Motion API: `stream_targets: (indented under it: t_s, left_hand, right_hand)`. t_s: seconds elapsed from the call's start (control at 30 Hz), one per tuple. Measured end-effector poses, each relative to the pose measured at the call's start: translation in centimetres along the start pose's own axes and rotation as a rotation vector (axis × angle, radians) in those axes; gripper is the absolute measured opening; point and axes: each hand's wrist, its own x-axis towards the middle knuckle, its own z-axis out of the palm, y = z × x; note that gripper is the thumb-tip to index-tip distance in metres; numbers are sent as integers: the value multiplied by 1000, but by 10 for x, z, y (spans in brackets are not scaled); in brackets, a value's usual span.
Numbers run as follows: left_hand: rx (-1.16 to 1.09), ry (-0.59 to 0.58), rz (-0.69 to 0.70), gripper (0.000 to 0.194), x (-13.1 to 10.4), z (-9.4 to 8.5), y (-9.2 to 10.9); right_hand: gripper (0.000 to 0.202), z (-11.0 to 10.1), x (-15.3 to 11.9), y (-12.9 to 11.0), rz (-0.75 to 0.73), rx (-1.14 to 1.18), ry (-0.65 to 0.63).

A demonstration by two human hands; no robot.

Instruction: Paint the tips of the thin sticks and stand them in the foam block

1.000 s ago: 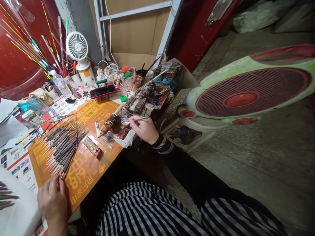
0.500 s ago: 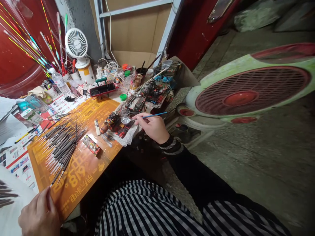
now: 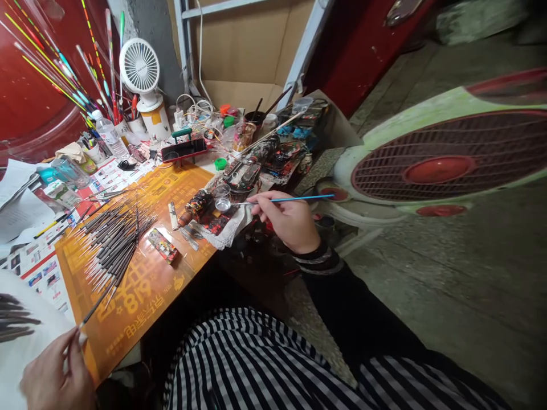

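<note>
In my right hand, closed at the fingertips, is a thin paintbrush with a blue handle. Its tip reaches to a small clear dish on the paint-stained clutter at the table's right edge. At the lower left, my left hand pinches the near end of a slender dark stick, which points up toward a fanned pile of similar dark sticks. A paint-spotted block lies right of the pile. White crumpled cloth sits below the dish.
A small white fan and a water bottle stand at the back, beside cups of bright thin rods. A phone lies in a red holder. A large green-and-red fan is at the right, near my arm.
The view has shifted a little, so the table things appear further right. My right hand has drawn slightly away from the dish, and more of the brush shows. My left hand still pinches the stick.
</note>
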Motion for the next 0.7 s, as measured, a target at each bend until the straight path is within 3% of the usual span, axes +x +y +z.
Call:
stream_targets:
  t_s: [0.07, 0.17, 0.3, 0.4, 0.53, 0.7]
  left_hand:
    - [-88, 10, 72, 12, 5, 14, 13]
    - [-139, -15, 75, 9, 11, 35, 26]
    - [-139, -85, 64, 10, 14, 51, 28]
    - [-143, -131, 68, 11, 14, 56, 26]
    - [-170, -158, 75, 11, 13, 59, 26]
    - [-174, -176, 82, 12, 12, 64, 27]
  right_hand:
    - [32, 8, -13, -2, -33, 85, -1]
    - [26, 33, -38, -4, -164, 130, -57]
    - [22, 81, -68, -3, -534, 73, -211]
    - [38, 116, -75, 4, -752, 46, -242]
    - [51, 144, -73, 10, -789, 14, -191]
    - [56, 151, -71, 8, -730, -68, -210]
